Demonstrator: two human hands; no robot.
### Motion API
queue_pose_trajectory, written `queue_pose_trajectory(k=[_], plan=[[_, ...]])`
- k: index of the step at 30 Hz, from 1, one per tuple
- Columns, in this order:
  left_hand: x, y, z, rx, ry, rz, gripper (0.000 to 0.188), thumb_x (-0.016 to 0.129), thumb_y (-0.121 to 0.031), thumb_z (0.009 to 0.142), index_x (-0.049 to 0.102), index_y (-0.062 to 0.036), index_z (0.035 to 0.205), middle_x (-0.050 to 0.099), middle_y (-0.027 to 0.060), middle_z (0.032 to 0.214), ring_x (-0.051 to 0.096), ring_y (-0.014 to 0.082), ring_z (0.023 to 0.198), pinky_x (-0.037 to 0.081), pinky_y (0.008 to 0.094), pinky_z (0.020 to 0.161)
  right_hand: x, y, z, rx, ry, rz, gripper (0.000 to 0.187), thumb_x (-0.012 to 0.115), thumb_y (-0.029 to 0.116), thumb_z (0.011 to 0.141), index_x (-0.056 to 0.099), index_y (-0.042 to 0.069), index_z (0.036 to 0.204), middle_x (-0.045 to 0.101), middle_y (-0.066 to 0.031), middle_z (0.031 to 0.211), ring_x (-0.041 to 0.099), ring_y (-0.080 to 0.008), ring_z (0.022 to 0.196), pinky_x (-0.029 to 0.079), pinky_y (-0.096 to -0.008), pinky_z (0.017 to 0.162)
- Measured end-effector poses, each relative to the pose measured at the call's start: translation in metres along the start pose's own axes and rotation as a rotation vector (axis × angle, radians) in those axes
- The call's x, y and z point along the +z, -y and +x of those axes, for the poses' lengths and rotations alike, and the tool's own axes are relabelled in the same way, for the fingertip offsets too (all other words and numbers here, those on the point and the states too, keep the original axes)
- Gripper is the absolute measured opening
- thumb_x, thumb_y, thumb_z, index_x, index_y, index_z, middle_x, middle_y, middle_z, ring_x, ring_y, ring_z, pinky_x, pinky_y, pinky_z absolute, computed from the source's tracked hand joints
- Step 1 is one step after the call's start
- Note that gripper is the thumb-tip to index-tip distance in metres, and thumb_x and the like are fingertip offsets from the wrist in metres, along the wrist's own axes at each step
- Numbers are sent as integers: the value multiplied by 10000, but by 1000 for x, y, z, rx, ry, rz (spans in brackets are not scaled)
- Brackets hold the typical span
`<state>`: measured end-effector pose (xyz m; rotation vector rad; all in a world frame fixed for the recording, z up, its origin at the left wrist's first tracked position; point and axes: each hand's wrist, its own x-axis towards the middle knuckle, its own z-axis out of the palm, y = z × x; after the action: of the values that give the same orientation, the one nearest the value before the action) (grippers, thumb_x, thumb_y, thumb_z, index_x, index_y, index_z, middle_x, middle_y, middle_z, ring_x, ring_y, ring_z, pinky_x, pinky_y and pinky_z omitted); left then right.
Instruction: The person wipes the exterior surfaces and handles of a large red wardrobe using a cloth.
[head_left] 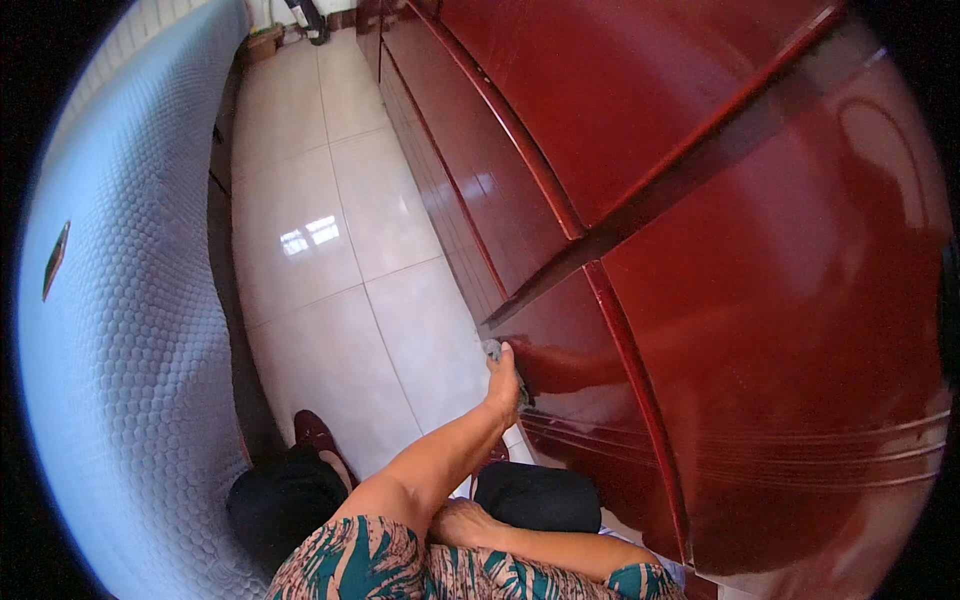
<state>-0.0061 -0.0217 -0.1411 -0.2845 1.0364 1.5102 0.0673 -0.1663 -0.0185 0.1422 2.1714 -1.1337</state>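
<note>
Grasps one grey cloth (492,348) in left hand (505,388), tucked within the grip, beside the lower edge of one glossy red cabinet (760,300) on the right. Points ahead of the grip by the visible end; seems to run lengthwise along the cabinet edge, mostly hidden by the hand. Shows right hand (462,525) behind the grip; cannot tell whether open or clenched. Counts two dark red shoes (318,432), one behind and left, one just behind; one pale blue mattress (130,330), well left across tiled floor (290,270).
</note>
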Motion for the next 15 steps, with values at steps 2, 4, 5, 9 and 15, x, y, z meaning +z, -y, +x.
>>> queue_pose_trajectory(k=[2, 4, 5, 9, 15], plan=[[-3, 17, 8, 242, -113, 141, 681, 388, -532, 962, 273, -19, 1394, 422, 168, 1347, 448, 299, 1220, 393, 402, 1006, -12, 8, -3, 57, 73, 6, 319, 542, 280, 830, 652, 21, 980, 632, -247, 1045, 596, -383, 993, 464, -440, 869], [22, 16, -13, 458, -182, 306, 656, 387, -487, 974, 275, 10, 1388, 392, 179, 1372, 377, 314, 1279, 285, 367, 1084, -14, 7, -8, 97, -22, 83, 285, 550, 254, 815, 653, 15, 933, 638, -238, 1020, 602, -373, 981, 468, -437, 858], [35, 7, -30, 459, -104, 321, 783, 430, -455, 950, 158, 96, 1435, 192, 268, 1500, 201, 377, 1393, 142, 376, 1150, -9, 5, -12, 108, -149, 154, 264, 554, 237, 806, 652, 12, 904, 642, -230, 1007, 605, -368, 976, 468, -435, 856], [47, -14, -44, 445, -185, 369, 810, 406, -489, 952, 131, 93, 1444, 174, 270, 1507, 155, 376, 1410, 117, 374, 1156, 9, -11, -13, 4, -257, 42, 199, 556, 196, 790, 637, 21, 841, 648, -183, 957, 612, -336, 923, 461, -429, 809], [-9, 3, 9, -56, -1, -72, 772, 399, -489, 958, 111, 9, 1472, 252, 206, 1488, 308, 314, 1341, 250, 409, 1110, 16, -10, -9, -60, -434, -28, 152, 576, 216, 756, 646, 82, 766, 638, -117, 826, 610, -288, 785, 440, -436, 712]])
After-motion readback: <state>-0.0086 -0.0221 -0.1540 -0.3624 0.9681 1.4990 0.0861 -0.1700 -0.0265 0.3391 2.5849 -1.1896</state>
